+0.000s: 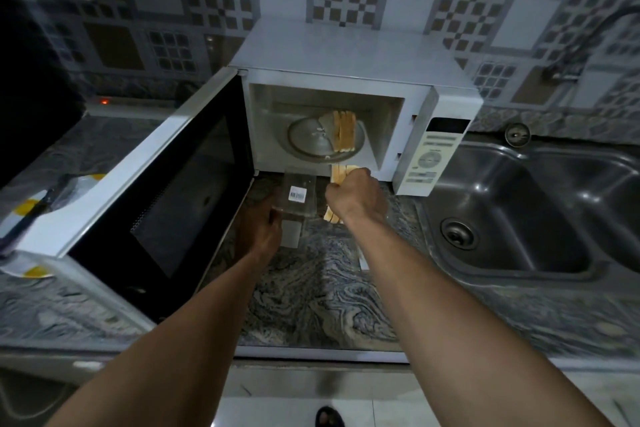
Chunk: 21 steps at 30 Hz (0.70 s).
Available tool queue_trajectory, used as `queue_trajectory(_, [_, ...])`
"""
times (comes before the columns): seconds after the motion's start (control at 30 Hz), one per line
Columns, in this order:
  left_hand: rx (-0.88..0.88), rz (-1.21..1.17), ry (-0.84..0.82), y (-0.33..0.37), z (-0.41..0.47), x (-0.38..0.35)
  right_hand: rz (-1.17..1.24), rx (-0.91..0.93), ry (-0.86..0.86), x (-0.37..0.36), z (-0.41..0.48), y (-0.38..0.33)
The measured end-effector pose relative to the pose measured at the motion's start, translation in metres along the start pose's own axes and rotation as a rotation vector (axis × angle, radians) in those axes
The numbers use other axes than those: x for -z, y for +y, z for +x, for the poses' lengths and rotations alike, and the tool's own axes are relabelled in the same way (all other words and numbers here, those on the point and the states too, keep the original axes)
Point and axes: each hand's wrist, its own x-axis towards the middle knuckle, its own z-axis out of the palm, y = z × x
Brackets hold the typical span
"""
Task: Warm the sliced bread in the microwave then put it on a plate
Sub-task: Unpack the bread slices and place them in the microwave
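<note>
The white microwave (346, 55) stands on the counter with its door (166, 191) swung wide open to the left. Several bread slices (344, 130) lie on the glass turntable (311, 146) inside. My right hand (356, 198) grips more bread slices (337, 175) just in front of the microwave's opening. My left hand (259, 229) holds a clear plastic bread container (298, 198) with a barcode sticker, right beside the right hand. A white and yellow plate (20, 215) sits at the far left, partly hidden behind the door.
A steel double sink (519, 218) lies right of the microwave, its tap (588, 42) on the wall above. The marbled counter (311, 295) stretches below my hands. A dark appliance (31, 87) stands at the far left. A small red light (104, 101) glows behind it.
</note>
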Motion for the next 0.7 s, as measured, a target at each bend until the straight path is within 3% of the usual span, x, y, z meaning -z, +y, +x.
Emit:
queue_trajectory(0.23, [-0.049, -0.154, -0.136, -0.012, -0.019, -0.001, 0.024, 0.059, 0.052, 0.011, 0.019, -0.006])
queue_trajectory(0.53, [-0.024, -0.029, -0.164, -0.023, -0.022, 0.001, 0.048, 0.113, 0.031, 0.010, 0.037, -0.015])
queue_trajectory(0.7, [0.019, -0.105, -0.134, -0.038, -0.013, -0.014, 0.057, 0.141, 0.020, 0.012, 0.052, -0.019])
